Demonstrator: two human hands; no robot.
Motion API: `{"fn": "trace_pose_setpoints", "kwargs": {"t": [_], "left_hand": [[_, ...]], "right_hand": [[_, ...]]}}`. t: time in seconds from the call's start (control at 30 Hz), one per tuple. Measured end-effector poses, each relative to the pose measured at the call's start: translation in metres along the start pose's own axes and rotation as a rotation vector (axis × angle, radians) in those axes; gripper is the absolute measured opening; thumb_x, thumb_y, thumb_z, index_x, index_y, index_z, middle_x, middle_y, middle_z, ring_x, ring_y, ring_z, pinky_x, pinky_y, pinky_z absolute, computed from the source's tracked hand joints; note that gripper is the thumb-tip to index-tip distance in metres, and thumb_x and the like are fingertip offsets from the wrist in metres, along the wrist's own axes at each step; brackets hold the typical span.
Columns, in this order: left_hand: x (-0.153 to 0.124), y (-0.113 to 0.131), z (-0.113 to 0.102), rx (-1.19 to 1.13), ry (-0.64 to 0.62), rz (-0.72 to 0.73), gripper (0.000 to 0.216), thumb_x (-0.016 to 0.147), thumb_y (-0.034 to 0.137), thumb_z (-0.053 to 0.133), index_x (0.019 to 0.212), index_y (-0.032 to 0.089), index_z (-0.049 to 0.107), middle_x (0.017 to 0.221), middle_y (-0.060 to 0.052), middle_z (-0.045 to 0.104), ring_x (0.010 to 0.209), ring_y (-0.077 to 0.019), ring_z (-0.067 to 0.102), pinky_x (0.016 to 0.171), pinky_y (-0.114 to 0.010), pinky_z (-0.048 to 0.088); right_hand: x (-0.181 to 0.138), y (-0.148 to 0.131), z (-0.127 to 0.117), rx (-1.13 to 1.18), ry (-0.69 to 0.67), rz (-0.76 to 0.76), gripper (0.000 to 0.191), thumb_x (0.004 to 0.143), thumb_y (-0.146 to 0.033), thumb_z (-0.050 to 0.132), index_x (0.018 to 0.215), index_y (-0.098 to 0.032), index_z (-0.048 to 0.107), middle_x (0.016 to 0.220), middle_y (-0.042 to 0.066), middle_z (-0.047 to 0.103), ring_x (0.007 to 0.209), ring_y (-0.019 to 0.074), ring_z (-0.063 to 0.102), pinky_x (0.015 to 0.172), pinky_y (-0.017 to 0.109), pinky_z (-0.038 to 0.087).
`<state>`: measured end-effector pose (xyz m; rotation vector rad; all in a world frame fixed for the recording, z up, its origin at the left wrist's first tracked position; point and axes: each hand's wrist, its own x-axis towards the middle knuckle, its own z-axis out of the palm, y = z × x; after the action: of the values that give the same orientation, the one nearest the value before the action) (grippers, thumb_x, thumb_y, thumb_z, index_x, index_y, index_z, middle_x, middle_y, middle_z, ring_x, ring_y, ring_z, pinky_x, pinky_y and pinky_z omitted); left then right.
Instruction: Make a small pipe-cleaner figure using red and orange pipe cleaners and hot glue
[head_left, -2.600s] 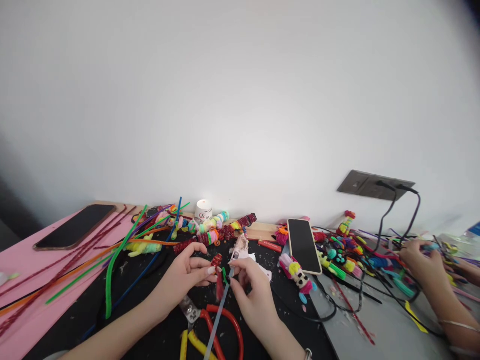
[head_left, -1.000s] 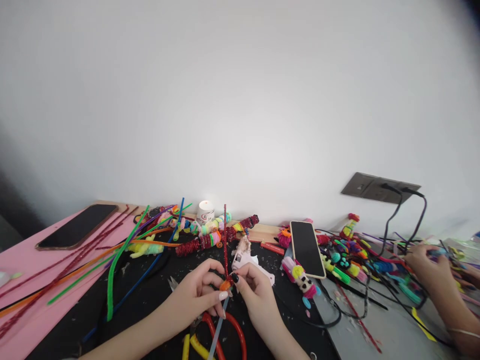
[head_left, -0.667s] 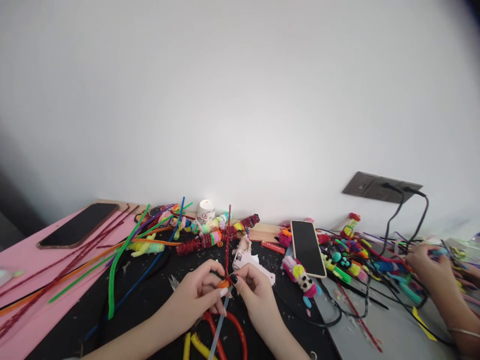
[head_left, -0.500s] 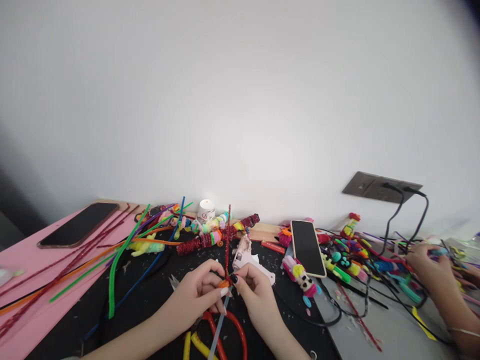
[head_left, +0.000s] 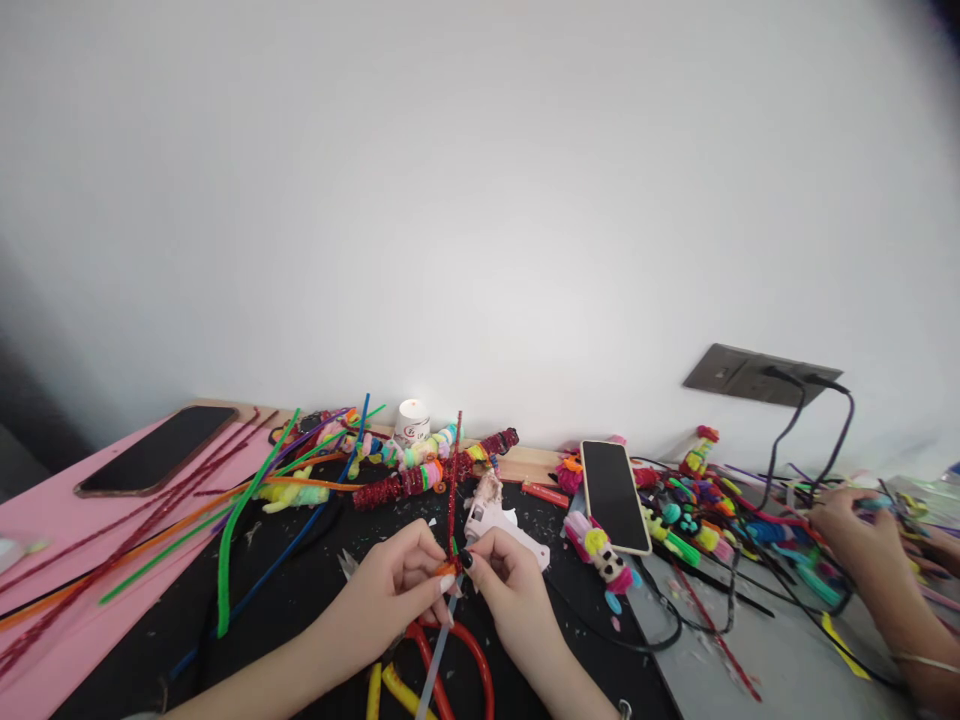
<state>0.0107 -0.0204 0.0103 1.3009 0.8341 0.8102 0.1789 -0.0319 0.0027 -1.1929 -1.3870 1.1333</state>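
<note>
My left hand (head_left: 412, 580) and my right hand (head_left: 495, 575) meet low in the middle of the head view, fingertips pinched together. Between them is a red glittery pipe cleaner (head_left: 454, 480) that stands nearly upright, with a small orange piece (head_left: 447, 569) at its lower end. Fingers partly hide where they join. Behind my right hand lies a white glue gun (head_left: 487, 510), and a translucent glue stick (head_left: 436, 665) shows below my hands. Red-handled scissors (head_left: 480, 655) lie beneath, beside short yellow pieces (head_left: 405, 690).
Loose pipe cleaners (head_left: 225, 560) spread over the pink sheet (head_left: 75, 560) at left, near a dark phone (head_left: 157, 450). A paper cup (head_left: 412, 422) stands by the wall. Another phone (head_left: 619, 495) and black cables (head_left: 660, 640) lie at right, where another person's hand (head_left: 862, 545) handles coloured pieces.
Almost nothing differs. My fingers have shifted very slightly around the orange piece, which shows a little less now.
</note>
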Motion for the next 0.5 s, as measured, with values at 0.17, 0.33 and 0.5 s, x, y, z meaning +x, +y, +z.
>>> {"fn": "trace_pose_setpoints", "kwargs": {"t": [0.17,0.33,0.5], "left_hand": [[-0.001,-0.002,0.0,0.01,0.002,0.003,0.026,0.08,0.036,0.065,0.079,0.021,0.044,0.064,0.004,0.063,0.058,-0.0156,0.067,0.054,-0.023,0.046],[-0.003,0.003,0.0,0.055,0.019,0.004,0.023,0.082,0.035,0.063,0.079,0.021,0.046,0.061,0.003,0.064,0.058,-0.0155,0.066,0.057,-0.025,0.048],[-0.002,0.008,-0.006,0.143,0.099,0.077,0.021,0.084,0.035,0.06,0.075,0.02,0.049,0.065,0.0,0.067,0.063,-0.0171,0.067,0.063,-0.028,0.051]], "right_hand": [[0.001,0.002,0.0,-0.004,0.01,-0.013,0.028,0.08,-0.042,0.064,0.068,-0.018,0.057,0.06,-0.001,0.056,0.056,0.0146,0.05,0.053,0.025,0.038],[0.001,0.003,-0.001,-0.055,0.003,-0.045,0.027,0.082,-0.041,0.06,0.069,-0.018,0.057,0.06,-0.002,0.052,0.054,0.0133,0.046,0.052,0.025,0.035],[0.003,-0.003,-0.011,-0.292,0.131,-0.188,0.017,0.088,-0.027,0.047,0.091,-0.017,0.06,0.078,0.004,0.058,0.068,0.0183,0.052,0.062,0.029,0.041]]}}
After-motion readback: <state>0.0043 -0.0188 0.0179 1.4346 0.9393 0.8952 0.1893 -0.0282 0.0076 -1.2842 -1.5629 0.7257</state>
